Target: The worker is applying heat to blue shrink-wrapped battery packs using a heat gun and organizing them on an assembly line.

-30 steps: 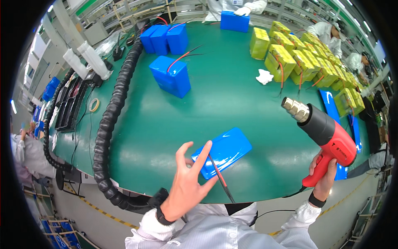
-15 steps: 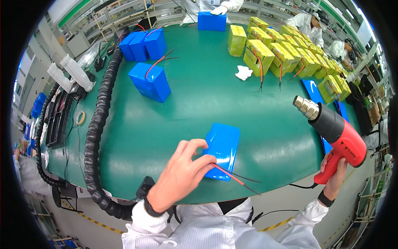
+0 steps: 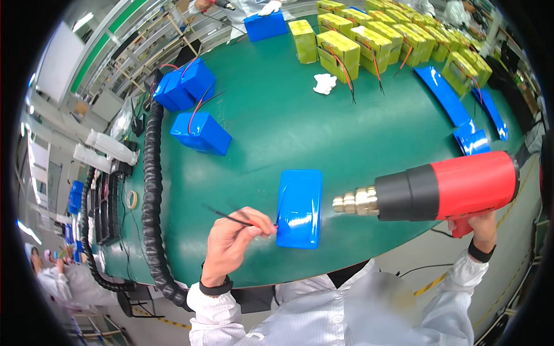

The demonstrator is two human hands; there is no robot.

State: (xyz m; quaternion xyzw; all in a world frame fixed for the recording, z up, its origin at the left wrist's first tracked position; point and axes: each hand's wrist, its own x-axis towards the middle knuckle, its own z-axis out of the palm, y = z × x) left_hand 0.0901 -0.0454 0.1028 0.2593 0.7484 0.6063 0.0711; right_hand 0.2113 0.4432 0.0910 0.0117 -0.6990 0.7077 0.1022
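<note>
On a green worktop (image 3: pixel 248 179), from left, a black ribbed hose (image 3: pixel 152 202) curves past a bare left hand (image 3: pixel 231 245), thumb and fingers pinched together on thin red-and-black wire leads (image 3: pixel 229 217). Just beside it, near the front edge, rests a glossy blue, film-wrapped rectangular pack (image 3: pixel 299 202), likely weighty, firm and slippery, best gripped across its long sides rather than by the leads. Farther right, a red-and-black heat gun (image 3: pixel 427 187) points its stepped metal nozzle toward the pack, its handle clamped in the right hand (image 3: pixel 485 228), whose fingers are partly hidden.
</note>
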